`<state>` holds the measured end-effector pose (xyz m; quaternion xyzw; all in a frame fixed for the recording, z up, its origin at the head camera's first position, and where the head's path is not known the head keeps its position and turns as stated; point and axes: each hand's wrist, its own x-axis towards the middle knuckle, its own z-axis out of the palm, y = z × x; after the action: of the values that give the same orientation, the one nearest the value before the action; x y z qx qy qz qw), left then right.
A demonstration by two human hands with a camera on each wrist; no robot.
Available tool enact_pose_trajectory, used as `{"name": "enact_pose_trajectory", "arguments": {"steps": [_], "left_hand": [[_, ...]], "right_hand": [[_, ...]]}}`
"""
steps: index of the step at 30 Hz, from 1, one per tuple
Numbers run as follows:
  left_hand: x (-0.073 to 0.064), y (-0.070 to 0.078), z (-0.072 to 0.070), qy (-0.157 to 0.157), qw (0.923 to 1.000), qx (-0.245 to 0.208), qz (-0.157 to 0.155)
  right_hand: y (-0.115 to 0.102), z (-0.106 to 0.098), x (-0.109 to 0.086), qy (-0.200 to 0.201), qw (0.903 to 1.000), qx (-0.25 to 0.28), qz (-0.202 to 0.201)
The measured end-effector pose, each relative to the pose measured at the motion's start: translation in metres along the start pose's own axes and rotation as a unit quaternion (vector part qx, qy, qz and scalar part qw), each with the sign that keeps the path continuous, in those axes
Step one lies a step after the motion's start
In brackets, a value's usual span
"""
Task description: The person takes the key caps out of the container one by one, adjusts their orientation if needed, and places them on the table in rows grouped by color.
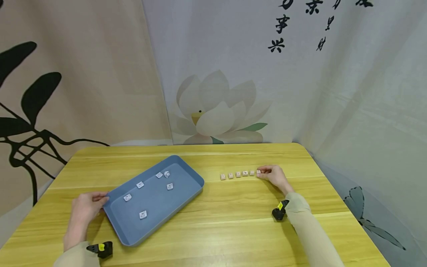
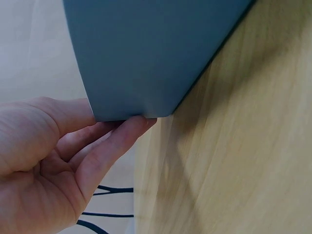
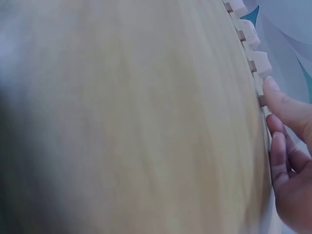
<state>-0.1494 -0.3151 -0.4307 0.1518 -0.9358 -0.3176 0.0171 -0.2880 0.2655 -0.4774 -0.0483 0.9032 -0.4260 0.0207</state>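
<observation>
A blue rectangular tray (image 1: pixel 156 207) lies at an angle on the left half of the table. My left hand (image 1: pixel 85 208) holds its near-left corner, thumb and fingers on either side of the wall (image 2: pixel 146 63). Several small white blocks with dark marks, such as this white block (image 1: pixel 143 214), lie scattered inside. Right of the tray, more white blocks (image 1: pixel 238 174) stand in a row. My right hand (image 1: pixel 274 178) pinches the end block (image 1: pixel 258 172) at the row's right. In the right wrist view, a neighbouring block (image 3: pixel 262 63) shows a brownish lower part; fingers mostly hide the pinched one.
The yellow wood-grain table (image 1: pixel 227 230) has its far edge close to a hanging cloth (image 1: pixel 220 44) printed with a lotus and black characters. A black wrist device (image 1: pixel 279 210) sits at the right sleeve, and another black device (image 1: pixel 104 249) at the left sleeve.
</observation>
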Motion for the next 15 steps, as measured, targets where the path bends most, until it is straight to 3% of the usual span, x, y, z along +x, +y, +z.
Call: {"name": "enact_pose_trajectory", "arguments": {"steps": [6, 15], "left_hand": [[0.0001, -0.0005, 0.0006, 0.003, 1.0000, -0.002, 0.003], [-0.0012, -0.0012, 0.0006, 0.005, 0.9999, 0.000, 0.009]], "right_hand": [[-0.0011, -0.0030, -0.0016, -0.002, 0.9998, 0.014, -0.012], [-0.0060, -0.0081, -0.0044, 0.026, 0.9993, 0.028, 0.006]]}}
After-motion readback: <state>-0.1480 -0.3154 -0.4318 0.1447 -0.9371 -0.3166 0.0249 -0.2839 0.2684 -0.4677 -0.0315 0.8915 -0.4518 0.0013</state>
